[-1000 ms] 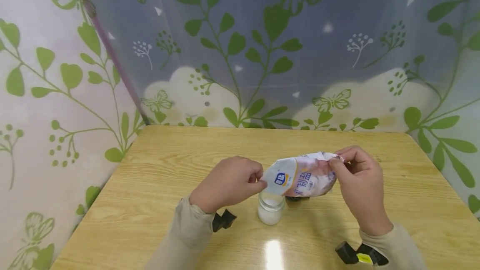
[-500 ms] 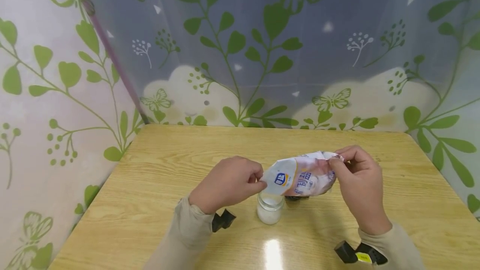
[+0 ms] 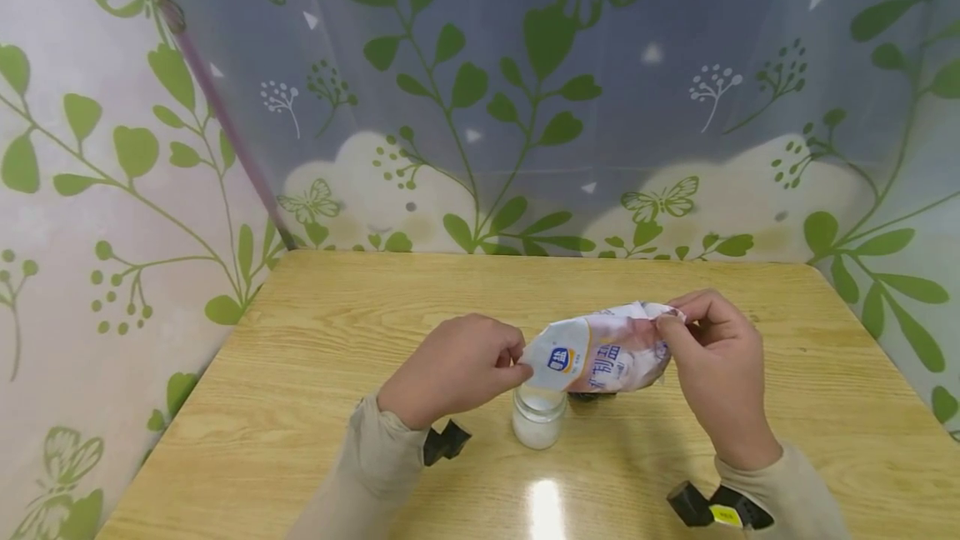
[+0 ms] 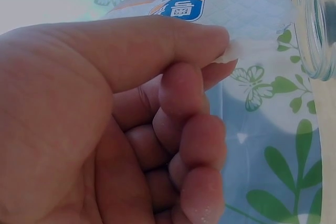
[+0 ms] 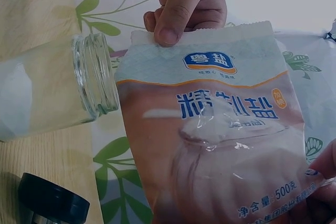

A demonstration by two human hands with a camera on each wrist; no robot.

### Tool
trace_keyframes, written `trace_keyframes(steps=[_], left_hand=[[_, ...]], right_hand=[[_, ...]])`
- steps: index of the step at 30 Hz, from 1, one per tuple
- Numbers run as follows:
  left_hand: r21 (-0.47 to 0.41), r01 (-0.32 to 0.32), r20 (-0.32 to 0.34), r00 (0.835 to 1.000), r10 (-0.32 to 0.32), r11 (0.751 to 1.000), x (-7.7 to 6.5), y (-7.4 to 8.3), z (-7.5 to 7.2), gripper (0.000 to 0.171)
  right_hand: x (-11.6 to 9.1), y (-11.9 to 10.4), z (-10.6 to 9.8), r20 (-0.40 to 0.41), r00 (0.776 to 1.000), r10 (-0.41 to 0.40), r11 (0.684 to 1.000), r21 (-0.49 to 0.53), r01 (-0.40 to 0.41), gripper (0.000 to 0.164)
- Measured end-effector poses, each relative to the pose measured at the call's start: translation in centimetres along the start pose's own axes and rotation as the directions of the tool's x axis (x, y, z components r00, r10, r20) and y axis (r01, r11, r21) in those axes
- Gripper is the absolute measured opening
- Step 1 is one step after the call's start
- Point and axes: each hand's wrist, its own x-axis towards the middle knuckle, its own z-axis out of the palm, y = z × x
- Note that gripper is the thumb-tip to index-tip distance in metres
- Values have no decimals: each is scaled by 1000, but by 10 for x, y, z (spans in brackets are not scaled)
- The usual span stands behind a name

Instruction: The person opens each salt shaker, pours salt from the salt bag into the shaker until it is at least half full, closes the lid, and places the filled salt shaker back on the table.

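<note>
- Slanting across the lower middle of the head view, the bag [image 3: 600, 352] hangs between both hands, its left corner above the mouth of the jar; its printed label is for salt.
- At the bag's left corner, the left hand [image 3: 453, 365] pinches the edge between thumb and forefinger; in the left wrist view its other fingers are curled in.
- At the bag's other end, right of centre, the right hand [image 3: 716, 373] pinches the crumpled film.
- Just under that left corner, the jar [image 3: 538, 423] stands upright and uncapped, with white stuff [image 3: 537, 436] low inside.
- The step in hand looks like pouring from the bag into the jar, though no falling stream can be made out and the bag's opening cannot be seen.
- The next move probably calls for a higher right end, with the left corner held over the jar's mouth so nothing spills.
- Near the jar, a black cap [image 5: 52, 198] shows at lower left of the right wrist view.
- Beneath is a wooden table [image 3: 360, 298]; leafy printed cloth [image 3: 465, 82] fills the upper frame.
</note>
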Motion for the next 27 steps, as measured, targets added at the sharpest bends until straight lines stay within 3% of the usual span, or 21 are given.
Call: trace_keyframes(steps=[27], left_hand=[[6,-1,-2,1000,1,1000,0,0,1,27]], right_hand=[[-1,1,-1,8,1000,-12,1000,-6,12,14]])
